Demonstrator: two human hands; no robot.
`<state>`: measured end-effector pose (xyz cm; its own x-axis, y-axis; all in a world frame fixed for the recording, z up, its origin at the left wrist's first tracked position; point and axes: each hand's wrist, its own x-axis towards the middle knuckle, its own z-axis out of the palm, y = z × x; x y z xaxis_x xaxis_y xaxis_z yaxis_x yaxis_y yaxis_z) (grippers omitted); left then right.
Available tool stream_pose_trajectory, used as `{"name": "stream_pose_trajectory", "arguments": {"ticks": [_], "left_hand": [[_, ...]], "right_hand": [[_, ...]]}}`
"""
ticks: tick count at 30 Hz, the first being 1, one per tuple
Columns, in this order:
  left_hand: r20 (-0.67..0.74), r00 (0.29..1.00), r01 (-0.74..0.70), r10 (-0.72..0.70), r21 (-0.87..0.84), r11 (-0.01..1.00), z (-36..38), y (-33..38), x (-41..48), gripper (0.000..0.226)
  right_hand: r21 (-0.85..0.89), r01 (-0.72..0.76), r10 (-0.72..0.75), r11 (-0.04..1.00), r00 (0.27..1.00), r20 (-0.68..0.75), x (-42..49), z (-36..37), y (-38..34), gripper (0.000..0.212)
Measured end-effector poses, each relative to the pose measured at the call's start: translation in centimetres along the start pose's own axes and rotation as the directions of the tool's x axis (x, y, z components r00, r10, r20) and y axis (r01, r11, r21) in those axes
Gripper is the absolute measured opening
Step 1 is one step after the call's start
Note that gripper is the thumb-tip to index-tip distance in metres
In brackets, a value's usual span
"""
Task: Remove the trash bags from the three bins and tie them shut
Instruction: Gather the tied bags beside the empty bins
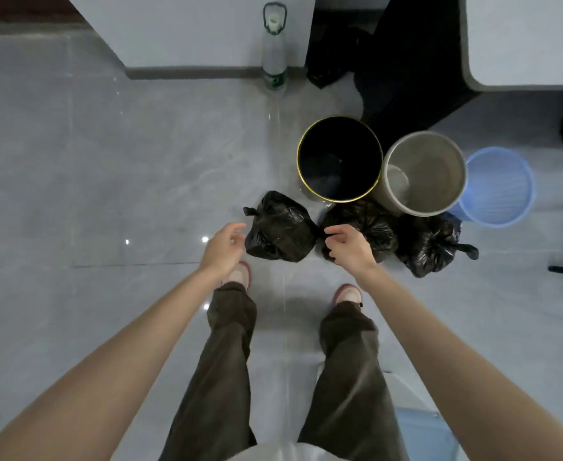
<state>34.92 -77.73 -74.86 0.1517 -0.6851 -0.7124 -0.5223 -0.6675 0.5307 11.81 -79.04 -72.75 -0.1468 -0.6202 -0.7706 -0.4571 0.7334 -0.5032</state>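
Three knotted black trash bags lie in a row on the grey floor: a left bag point(280, 227), a middle bag point(370, 224) and a right bag point(429, 244). Behind them stand three bins without liners: a black bin with a gold rim point(306, 141), a grey bin point(391, 161) and a blue mesh bin point(506, 194). My left hand point(222, 249) hovers just left of the left bag, fingers apart, holding nothing. My right hand point(348, 246) is over the middle bag, its thumb and fingers pinched on a bit of black plastic between the left and middle bags.
A tall clear water bottle point(274, 58) stands by the white cabinet base at the back. A black cabinet point(416, 61) rises behind the bins. A white tabletop point(526, 38) sits at the upper right. My feet and legs point(237, 277) are right in front of the bags.
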Motion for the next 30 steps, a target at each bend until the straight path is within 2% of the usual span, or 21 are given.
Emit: {"name": "stream_pose_trajectory", "arguments": {"ticks": [7, 12, 19, 23, 26, 28, 30], "left_hand": [[0.187, 0.963, -0.239, 0.195, 0.251, 0.938, 0.2, -1.2, 5.0, 0.036], [0.253, 0.916, -0.4, 0.312, 0.501, 0.767, 2.3, -3.4, 11.0, 0.042], [0.296, 0.904, -0.425, 0.31, 0.707, 0.565, 6.1, -7.5, 19.9, 0.047], [0.279, 0.895, -0.401, 0.348, 0.845, 0.353, 8.6, -10.5, 23.9, 0.049], [0.278, 0.885, -0.383, 0.374, 0.891, 0.244, 10.7, -12.6, 26.5, 0.049], [0.264, 0.875, -0.375, 0.405, 0.9, 0.223, 11.8, -13.4, 27.9, 0.049], [0.278, 0.854, -0.419, 0.44, 0.868, 0.266, 12.4, -14.2, 29.7, 0.048]], "right_hand": [[0.08, 0.025, -0.011, 0.996, 0.985, -0.171, 1.9, 5.3, 0.9, 0.036], [0.152, 0.012, 0.037, 0.988, 0.95, -0.311, 6.0, 7.2, 4.1, 0.041], [0.167, 0.027, 0.051, 0.986, 0.894, -0.445, 13.3, 9.8, 10.7, 0.046], [0.118, 0.086, -0.012, 0.989, 0.853, -0.522, 17.3, 10.9, 14.5, 0.047], [0.11, 0.144, -0.055, 0.983, 0.815, -0.577, 20.0, 11.6, 16.7, 0.047], [0.081, 0.195, -0.106, 0.977, 0.784, -0.611, 21.4, 11.9, 17.9, 0.046], [0.041, 0.229, -0.151, 0.972, 0.754, -0.64, 22.6, 11.9, 18.8, 0.045]]}}
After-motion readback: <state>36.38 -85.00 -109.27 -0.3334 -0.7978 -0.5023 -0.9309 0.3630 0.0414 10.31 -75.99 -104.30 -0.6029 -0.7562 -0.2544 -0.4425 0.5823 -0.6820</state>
